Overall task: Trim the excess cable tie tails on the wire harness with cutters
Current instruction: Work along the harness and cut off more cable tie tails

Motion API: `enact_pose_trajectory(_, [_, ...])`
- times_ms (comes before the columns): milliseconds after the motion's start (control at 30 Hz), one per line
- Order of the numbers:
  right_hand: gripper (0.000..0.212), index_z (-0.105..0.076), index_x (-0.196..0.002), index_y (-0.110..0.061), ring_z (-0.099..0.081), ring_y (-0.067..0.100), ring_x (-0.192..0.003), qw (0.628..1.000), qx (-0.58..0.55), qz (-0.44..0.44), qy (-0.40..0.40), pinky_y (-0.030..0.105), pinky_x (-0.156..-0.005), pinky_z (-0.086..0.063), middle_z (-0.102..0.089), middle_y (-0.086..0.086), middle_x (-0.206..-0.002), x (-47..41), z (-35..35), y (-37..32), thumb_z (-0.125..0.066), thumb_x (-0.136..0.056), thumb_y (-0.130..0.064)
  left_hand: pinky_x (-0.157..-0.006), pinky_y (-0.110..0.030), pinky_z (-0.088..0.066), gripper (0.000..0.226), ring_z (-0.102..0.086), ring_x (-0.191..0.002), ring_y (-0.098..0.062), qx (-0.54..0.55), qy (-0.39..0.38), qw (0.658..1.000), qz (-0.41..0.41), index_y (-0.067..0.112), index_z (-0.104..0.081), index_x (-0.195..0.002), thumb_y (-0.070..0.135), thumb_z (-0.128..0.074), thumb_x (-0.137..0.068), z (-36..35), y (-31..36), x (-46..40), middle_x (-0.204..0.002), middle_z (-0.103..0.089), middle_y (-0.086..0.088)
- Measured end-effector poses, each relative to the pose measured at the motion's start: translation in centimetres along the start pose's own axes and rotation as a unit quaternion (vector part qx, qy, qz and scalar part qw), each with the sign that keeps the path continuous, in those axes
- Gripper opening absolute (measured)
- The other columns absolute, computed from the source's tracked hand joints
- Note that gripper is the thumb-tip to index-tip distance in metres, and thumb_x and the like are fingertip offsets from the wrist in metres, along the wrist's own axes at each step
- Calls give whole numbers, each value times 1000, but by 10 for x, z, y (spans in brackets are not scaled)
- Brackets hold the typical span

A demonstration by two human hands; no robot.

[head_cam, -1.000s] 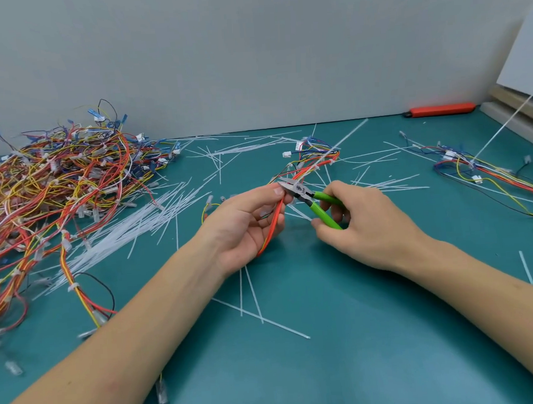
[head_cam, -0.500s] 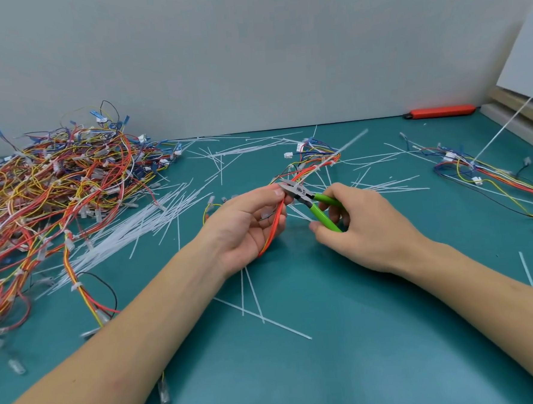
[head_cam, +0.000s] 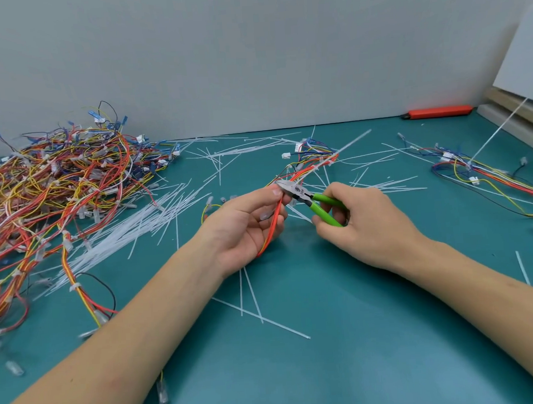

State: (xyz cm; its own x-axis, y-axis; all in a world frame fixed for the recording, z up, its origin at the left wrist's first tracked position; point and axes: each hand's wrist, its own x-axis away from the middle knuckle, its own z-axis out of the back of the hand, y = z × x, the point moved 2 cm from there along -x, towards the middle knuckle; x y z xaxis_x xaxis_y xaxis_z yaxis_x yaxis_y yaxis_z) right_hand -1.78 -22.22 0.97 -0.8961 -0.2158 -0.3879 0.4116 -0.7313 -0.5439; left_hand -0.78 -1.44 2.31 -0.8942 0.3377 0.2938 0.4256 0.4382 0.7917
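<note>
Harness wires (head_cam: 274,223) look limp and light — left hand (head_cam: 245,231) pinches them beside the cut, right hand (head_cam: 363,224) clenching the cutters (head_cam: 305,198).

No legible text, cutters' (head_cam: 295,190) mark blurred.

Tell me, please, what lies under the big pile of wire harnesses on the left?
White cable tie tails stick out from under the pile of wire harnesses at its right edge, on the green table. Whatever lies further beneath is covered by the tangled wires.
</note>
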Motion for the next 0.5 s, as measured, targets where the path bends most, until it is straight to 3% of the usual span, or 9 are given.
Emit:
enact_pose_trajectory(133, [24,-57,-91,-33,-57,8,-70,1000,7,-2,-7,35,-63,-50,-60,-11,-74,0,-3,0,-68,-82,-53,-55,-21,-55,23,-63,-66,-11,-3,6,1000,-3,7,-73,-98,10,-75,-75,-1,-1,0,-85,-72,-6])
enact_pose_trajectory(300, [21,-53,-82,-30,-53,10,-66,1000,17,-8,-4,30,-55,-42,-59,-13,-71,-1,-2,1,-69,-85,-43,-56,-20,-54,17,-62,-66,-11,-2,-1,1000,1,9,-75,-93,11,-75,-76,1,0,-1,-85,-71,-5])
enact_pose_trajectory(500, [18,-56,-81,-27,-54,12,-65,1000,25,-12,8,29,-54,-43,-59,-12,-68,0,0,0,-70,-84,-39,-56,-20,-55,19,-62,-67,-11,-2,-2,1000,2,9,-75,-96,10,-75,-77,1,-1,-1,-85,-71,-5])
